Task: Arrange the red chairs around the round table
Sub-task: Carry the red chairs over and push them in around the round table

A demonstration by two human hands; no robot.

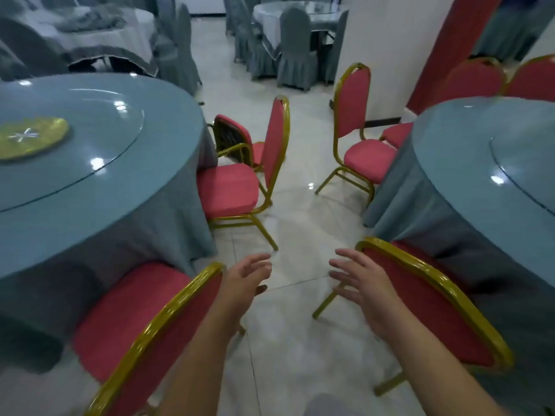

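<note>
A strip of tiled floor (300,229) is left open between the left desk (105,190) and the right desk (480,163). The left hand (246,274) and right hand (357,277) are held over it, fingers spread, gripping nothing. At the left desk edge, a near red chair (144,310) and a farther red chair (234,187) are tucked in; a tipped chair (234,136) lies beyond. The strip is narrowed by two right-side chairs (426,298).
</note>
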